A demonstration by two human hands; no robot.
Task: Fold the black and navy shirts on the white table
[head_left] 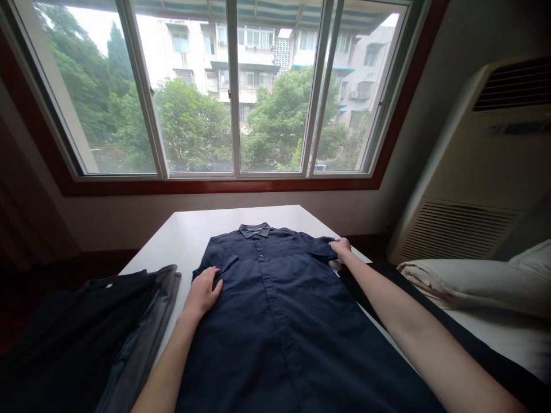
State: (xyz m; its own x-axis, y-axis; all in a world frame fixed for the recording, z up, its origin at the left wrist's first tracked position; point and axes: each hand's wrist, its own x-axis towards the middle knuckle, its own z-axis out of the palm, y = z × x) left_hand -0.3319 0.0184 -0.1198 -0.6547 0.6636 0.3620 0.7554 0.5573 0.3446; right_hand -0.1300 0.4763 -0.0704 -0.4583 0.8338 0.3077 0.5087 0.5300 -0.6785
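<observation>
- My left hand (pixel 202 292) lies flat and open on the left chest of the navy button-up shirt (pixel 275 327), palm down, fingers spread, pressing on the cloth without gripping it.
- My right hand (pixel 341 248) is at the shirt's far right shoulder, on the edge of the sleeve. Its fingers (pixel 333 246) curl at that edge, but I cannot tell whether they are pinching the cloth or only resting on it.
- The shirt lies flat and face up on the white bench (pixel 224 223), with its collar (pixel 253 230) toward the window and its hem running out of view toward me. The buttoned placket (pixel 262 275) runs down the middle.
- A pile of dark folded clothes (pixel 129 327), black and grey, sits on the left, just beside the shirt and partly over the bench edge.
- To my right, a dark cloth (pixel 370 287) lies along the bed (pixel 503 332), just past the bench, with a pale pillow (pixel 465 281) beyond it.
- A cream floor-standing air conditioner (pixel 469 166) stands in the right corner.
- Ahead, a wide window (pixel 232 92) in a dark wooden frame looks out on trees and apartment blocks.
</observation>
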